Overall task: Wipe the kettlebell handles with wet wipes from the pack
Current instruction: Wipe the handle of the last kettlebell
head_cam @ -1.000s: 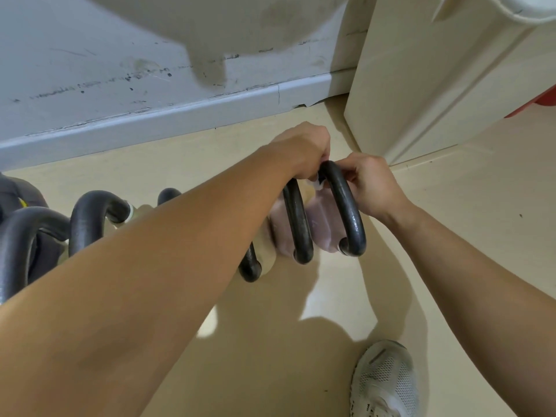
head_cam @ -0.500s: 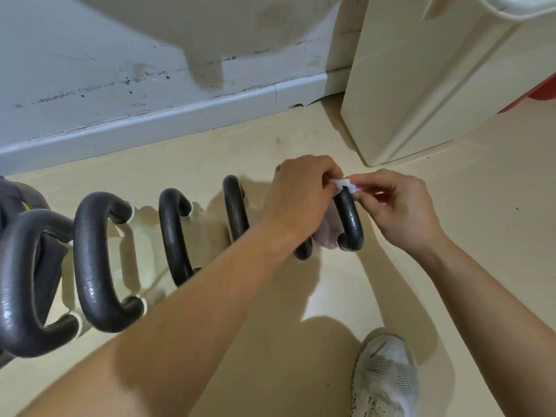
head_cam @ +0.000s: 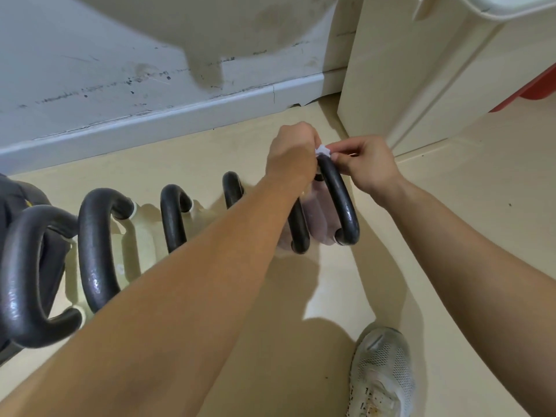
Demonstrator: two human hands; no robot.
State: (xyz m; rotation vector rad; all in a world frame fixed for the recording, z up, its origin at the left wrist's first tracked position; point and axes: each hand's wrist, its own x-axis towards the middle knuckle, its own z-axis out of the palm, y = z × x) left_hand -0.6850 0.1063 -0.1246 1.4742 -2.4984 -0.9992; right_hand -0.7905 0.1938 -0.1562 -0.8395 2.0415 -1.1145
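Six black kettlebell handles [head_cam: 173, 218] stand in a row on the cream floor [head_cam: 451, 221], running alongside a scuffed grey baseboard [head_cam: 180, 115]. Both hands meet at the top of the rightmost handle [head_cam: 341, 203], which belongs to a pale pink kettlebell [head_cam: 319, 219]. A small bunched wet wipe [head_cam: 323, 151] sits right on the bend of that handle, showing white between the two hands. The right hand [head_cam: 368, 167] pinches the wipe between thumb and fingertips. The left hand [head_cam: 293, 153] is curled tight against the wipe's other side and seems to clasp it too, though its fingertips are hidden behind the knuckles. A cream cabinet [head_cam: 421, 70] stands just beyond the hands, and a white mesh sneaker [head_cam: 382, 377] rests on the floor near the bottom edge.
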